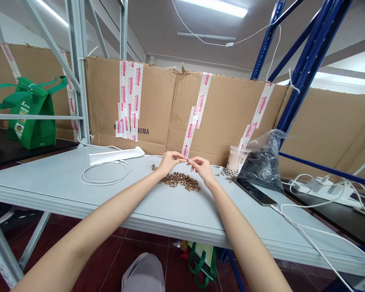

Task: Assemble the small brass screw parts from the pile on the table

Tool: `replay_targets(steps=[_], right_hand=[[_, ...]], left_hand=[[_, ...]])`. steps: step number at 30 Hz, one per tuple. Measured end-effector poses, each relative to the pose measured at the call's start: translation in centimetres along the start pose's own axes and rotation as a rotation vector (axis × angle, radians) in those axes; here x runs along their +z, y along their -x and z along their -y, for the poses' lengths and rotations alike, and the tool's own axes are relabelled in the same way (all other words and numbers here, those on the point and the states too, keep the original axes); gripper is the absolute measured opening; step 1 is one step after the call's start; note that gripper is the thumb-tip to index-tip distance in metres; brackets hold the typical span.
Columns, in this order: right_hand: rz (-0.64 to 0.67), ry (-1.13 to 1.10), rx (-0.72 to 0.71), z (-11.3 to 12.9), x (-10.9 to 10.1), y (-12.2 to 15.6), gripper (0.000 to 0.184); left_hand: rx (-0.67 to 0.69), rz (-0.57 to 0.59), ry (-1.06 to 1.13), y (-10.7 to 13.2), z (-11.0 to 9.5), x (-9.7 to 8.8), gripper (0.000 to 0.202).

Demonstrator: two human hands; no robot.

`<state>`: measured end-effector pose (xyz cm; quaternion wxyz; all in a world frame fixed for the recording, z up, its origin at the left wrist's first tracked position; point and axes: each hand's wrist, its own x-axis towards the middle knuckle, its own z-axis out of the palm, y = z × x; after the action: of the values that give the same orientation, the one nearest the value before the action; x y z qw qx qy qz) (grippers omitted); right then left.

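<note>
- i see a smooth pale grey counter (63, 182), taped brown cardboard (225, 113) behind it, and a crinkled clear plastic bag (263, 160) to the right.
- the screws (179, 181) lie mid-counter in a low, coppery, shiny heap.
- my left hand (169, 160) and right hand (203, 166) hover just above the heap, arms stretched forward, the fingertips of both hands pinched narrow on 1 tiny piece (187, 160) between them.
</note>
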<state>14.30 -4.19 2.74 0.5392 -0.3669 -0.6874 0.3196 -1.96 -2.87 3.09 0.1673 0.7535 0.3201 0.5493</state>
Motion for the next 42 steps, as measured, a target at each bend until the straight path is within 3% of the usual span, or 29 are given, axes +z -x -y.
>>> replay_targets(steps=[5,12,22,35,42], right_hand=[[-0.018,-0.057,0.02,0.2,-0.1,0.0,0.029],[0.039,-0.07,0.071,0.5,0.1,0.2,0.031],[0.023,-0.045,0.074,-0.1,0.0,0.0,0.038],[-0.02,-0.006,0.096,0.6,0.1,0.4,0.032],[0.068,0.027,0.022,0.0,0.2,0.3,0.034]], left_hand=[[0.07,-0.062,-0.083,0.4,-0.9,0.3,0.015],[0.06,-0.159,-0.166,0.7,-1.1,0.5,0.014],[0.123,-0.082,-0.207,0.7,-1.0,0.2,0.011],[0.152,-0.106,-0.239,0.8,-1.0,0.2,0.011],[0.154,-0.078,-0.231,0.9,-1.1,0.3,0.01]])
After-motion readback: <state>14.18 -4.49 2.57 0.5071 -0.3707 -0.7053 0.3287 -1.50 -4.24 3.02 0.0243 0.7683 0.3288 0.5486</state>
